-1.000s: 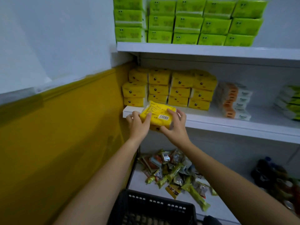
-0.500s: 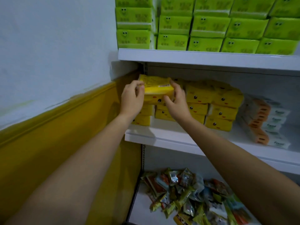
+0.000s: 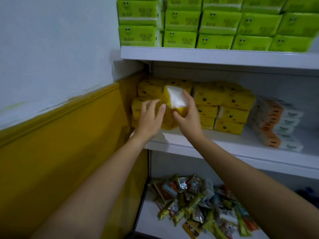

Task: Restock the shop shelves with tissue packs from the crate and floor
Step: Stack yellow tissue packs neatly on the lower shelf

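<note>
A yellow tissue pack (image 3: 174, 100), turned so its white end faces me, is at the front of the stacked yellow tissue packs (image 3: 222, 104) on the middle shelf (image 3: 224, 147). My right hand (image 3: 187, 114) grips this pack from the right, thumb below and fingers over its top. My left hand (image 3: 149, 118) rests on the pack's left side with fingers spread and nearly straight, against the leftmost stack. The crate is out of view.
Green tissue packs (image 3: 215, 23) fill the top shelf. Orange and white packs (image 3: 274, 123) lie at the right of the middle shelf. Several snack packets (image 3: 198, 202) are heaped on the bottom shelf. A yellow and white wall (image 3: 60, 118) closes the left side.
The pack went up from below the shelf edge to the yellow stacks and has tipped so its white end shows. Both hands moved with it. The crate has left the view.
</note>
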